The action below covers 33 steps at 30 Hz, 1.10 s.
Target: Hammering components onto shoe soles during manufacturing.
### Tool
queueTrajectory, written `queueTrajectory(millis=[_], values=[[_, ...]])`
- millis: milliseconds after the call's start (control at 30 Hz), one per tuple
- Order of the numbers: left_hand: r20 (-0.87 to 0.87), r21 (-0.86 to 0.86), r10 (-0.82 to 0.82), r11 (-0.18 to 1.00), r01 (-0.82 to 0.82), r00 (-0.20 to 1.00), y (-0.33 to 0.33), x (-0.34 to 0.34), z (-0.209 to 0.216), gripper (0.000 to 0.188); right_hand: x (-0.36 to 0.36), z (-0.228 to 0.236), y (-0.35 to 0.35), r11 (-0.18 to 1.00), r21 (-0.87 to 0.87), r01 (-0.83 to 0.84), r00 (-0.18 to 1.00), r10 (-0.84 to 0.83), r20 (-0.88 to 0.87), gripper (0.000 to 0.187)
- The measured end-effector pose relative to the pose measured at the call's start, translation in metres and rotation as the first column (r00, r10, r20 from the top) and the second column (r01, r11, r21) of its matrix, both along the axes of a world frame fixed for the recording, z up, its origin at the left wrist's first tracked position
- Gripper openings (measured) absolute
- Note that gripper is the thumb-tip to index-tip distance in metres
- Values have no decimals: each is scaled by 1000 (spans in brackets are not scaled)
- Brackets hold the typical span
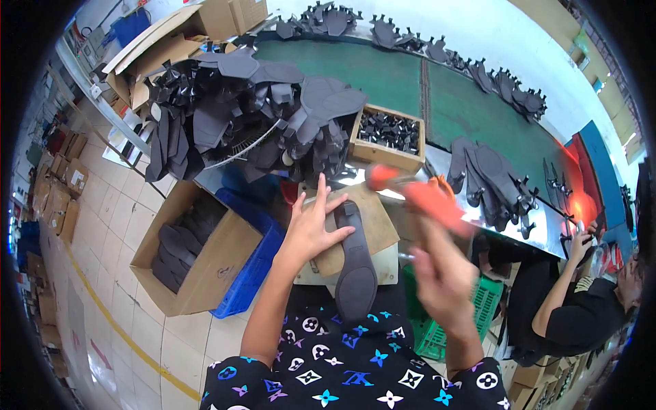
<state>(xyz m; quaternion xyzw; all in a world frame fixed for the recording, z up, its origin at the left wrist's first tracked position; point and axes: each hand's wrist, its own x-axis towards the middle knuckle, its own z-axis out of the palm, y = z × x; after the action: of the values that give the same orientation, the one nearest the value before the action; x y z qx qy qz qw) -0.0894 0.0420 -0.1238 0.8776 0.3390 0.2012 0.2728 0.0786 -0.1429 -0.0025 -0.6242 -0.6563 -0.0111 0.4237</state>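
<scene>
A dark shoe sole point(356, 270) lies lengthwise on a tan pad point(381, 229) over a pale work block, its rounded toe end toward my body. My left hand point(311, 229) is spread flat with its fingers apart. Its thumb and index fingertip touch the left side of the sole's heel end. On the right, my right hand point(444, 277) is closed round a red-orange hammer point(437, 203), raised above the pad and smeared by motion. The hammer is clear of the sole.
A wooden box point(389, 160) of small black heel pieces stands beyond the pad. Soles are heaped point(232, 102) at far left and lined along the green conveyor point(335, 65). A carton point(212, 266) of soles sits left; a green crate point(478, 307) and a co-worker point(581, 307) are right.
</scene>
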Motion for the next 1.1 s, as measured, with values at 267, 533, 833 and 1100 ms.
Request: queueTrajectory(millis=[267,533,833,1100], values=[[72,176,-41,984,27,997,4,7,-2,50,1,-30,10,995,-90,-33,995,25,-94,35],[536,-326,-234,830,454,811,-80,-32,70,24,14,-52,36,991,-130,-21,965,54,255,45],[635,-678,-114,392,622,764,-118,-46,100,20,26,2,25,575,-164,-801,593,731,-338,35],[759,-568,-276,164,807,590,-124,-36,90,27,22,24,14,297,-124,-947,320,829,-459,30]])
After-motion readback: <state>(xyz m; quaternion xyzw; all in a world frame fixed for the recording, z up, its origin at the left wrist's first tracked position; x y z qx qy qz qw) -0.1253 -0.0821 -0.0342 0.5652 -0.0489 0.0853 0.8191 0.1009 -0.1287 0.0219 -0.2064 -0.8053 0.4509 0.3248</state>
